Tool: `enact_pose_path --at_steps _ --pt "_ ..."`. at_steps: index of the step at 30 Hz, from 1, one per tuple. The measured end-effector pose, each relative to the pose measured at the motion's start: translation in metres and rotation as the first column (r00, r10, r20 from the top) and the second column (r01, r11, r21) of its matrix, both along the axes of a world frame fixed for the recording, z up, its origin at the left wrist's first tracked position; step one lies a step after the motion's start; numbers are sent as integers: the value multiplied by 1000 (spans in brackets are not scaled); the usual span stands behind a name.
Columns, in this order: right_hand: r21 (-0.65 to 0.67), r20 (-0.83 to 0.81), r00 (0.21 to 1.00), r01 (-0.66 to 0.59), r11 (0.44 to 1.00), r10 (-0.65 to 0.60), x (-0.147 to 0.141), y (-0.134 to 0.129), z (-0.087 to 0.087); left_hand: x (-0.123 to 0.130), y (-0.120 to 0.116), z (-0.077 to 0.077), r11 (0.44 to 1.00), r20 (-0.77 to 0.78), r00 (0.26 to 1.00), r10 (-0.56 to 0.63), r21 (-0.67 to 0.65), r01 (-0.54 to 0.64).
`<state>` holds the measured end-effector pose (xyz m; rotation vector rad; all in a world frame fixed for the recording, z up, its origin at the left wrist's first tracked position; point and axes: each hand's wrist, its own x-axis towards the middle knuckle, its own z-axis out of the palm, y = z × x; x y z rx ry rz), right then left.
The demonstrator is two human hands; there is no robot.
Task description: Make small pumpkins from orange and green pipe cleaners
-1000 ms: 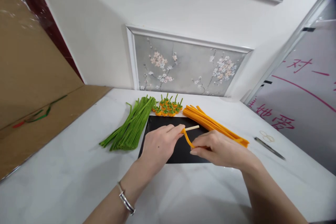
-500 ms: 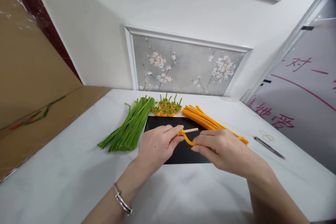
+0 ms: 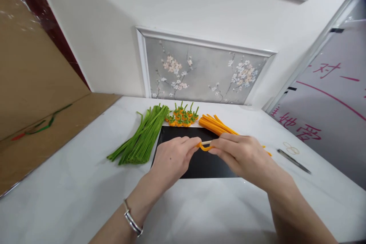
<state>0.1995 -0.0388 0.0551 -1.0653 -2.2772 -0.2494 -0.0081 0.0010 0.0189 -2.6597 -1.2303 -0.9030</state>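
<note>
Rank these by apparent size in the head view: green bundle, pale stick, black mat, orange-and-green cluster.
1. Black mat, partly hidden
2. Green bundle
3. Orange-and-green cluster
4. Pale stick, by its visible part

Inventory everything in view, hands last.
Green stems: one bundle, left
Orange stems: one bundle, right
Small pieces: several, orange-green, back
Mat: one, black, centre
Stick: one, pale, centre
Strip: one, orange, centre
Slim tool: one, dark, right
Loops: count unclear, pale, right
Table: one, white, below
Wall: one, white, back
Floral panel: one, grey, back
Board: one, white, right
Cardboard: some, brown, left
Cord: one, green, left
Bracelet: one, silver, bottom left
Left hand: one, holding strip
Right hand: one, holding strip
</note>
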Motion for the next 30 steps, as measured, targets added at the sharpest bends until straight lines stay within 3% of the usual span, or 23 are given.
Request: enact_pose_path --at_steps 7,14,20,25,30 --pt "-46 -144 986 76 996 -82 7 19 0 1 -2 1 994 6 995 -103 30 103" --pt "-161 -142 984 84 983 -107 14 36 -7 2 -1 0 982 55 982 -180 61 177" --pt "-297 -53 998 6 955 -22 14 38 -12 4 -2 -2 968 154 955 -252 21 251" --pt "-376 17 999 -29 926 38 11 31 -14 5 -3 -2 977 234 954 -186 -55 204" --pt "-378 85 993 -45 924 84 11 24 -16 3 -3 0 982 256 949 -182 9 186"
